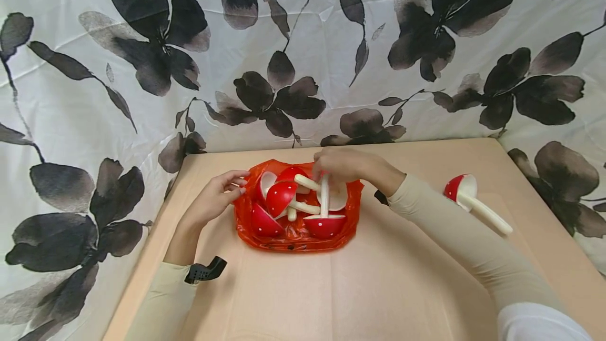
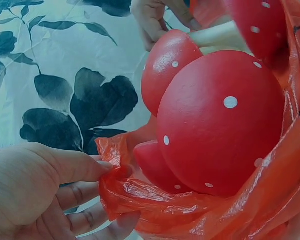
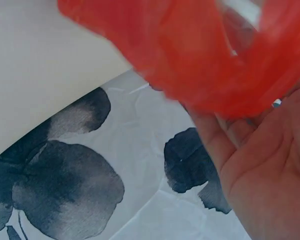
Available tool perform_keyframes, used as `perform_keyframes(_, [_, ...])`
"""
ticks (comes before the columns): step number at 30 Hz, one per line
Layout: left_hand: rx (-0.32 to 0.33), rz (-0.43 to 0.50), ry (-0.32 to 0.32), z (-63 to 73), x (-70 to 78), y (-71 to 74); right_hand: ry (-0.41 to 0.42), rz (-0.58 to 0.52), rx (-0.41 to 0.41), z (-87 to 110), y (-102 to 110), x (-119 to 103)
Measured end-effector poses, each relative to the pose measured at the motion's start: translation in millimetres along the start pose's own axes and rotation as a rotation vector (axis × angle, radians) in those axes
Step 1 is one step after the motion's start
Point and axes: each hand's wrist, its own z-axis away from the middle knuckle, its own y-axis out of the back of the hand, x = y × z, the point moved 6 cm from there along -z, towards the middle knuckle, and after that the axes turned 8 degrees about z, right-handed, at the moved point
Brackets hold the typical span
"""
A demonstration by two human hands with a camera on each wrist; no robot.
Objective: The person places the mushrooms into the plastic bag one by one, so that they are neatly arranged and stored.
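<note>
An orange-red plastic bag [image 1: 295,246] lies wide open on the table, holding several toy mushrooms with white-spotted red caps and pale stems. At its left edge my left hand [image 1: 215,193] pinches the rim between thumb and fingers. The left wrist view shows this rim [image 2: 115,155] beside a large red mushroom cap [image 2: 220,125]. My right hand [image 1: 343,166] reaches over the far right side of the bag, its fingers around the top of an upright stem [image 1: 324,196], cap downward. Plastic hides much of those fingers in the right wrist view.
Another red-capped mushroom [image 1: 485,214] lies on the table to the right, beyond my right forearm. The tan tabletop [image 1: 379,288] ends at a white cloth [image 1: 350,41] with dark flowers behind and at the sides.
</note>
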Motion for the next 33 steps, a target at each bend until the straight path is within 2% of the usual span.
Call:
perform_keyframes(4, [0.002, -0.006, 0.000, -0.8, 1.4, -0.1, -0.059, -0.050, 0.000, 3.8, 1, 6])
perform_keyframes(14, [0.003, -0.009, 0.003, -1.7, 5.0, -1.5, -0.101, -0.094, -0.025, 7.9, -2, 10])
perform_keyframes(20, [0.000, 0.007, 0.004, -3.1, 6.0, -1.8, -0.067, -0.084, 0.040, 13.9, 3, 13])
perform_keyframes(26, [-0.001, 0.006, -0.003, -3.0, 7.3, -0.8, -0.004, -0.057, 0.129, 29.9, 8, 14])
perform_keyframes(33, [0.000, -0.004, -0.001, -2.9, 9.8, -0.5, -0.022, -0.075, 0.193, 51.8, 13, 20])
